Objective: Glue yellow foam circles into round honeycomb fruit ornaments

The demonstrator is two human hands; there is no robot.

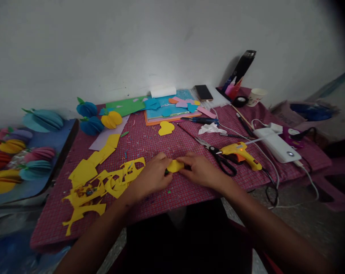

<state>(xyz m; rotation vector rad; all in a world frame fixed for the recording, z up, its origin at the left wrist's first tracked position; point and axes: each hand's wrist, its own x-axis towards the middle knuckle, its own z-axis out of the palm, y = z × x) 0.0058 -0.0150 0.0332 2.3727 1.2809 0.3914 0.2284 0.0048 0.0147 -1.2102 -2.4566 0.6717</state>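
Note:
Near the table's front edge, a small yellow paper piece is held between my two hands. My left hand grips its left side with closed fingers, and my right hand pinches its right side. Beyond them lies another yellow paper cutout. Cut yellow paper scraps spread to the left of my left hand. To the right of my right hand are black-handled scissors and a yellow glue gun.
A white power strip with cables lies at the right, near a paper cup and a black bottle. A phone and coloured sheets lie along the wall. Folded paper fruits fill a blue surface at the left.

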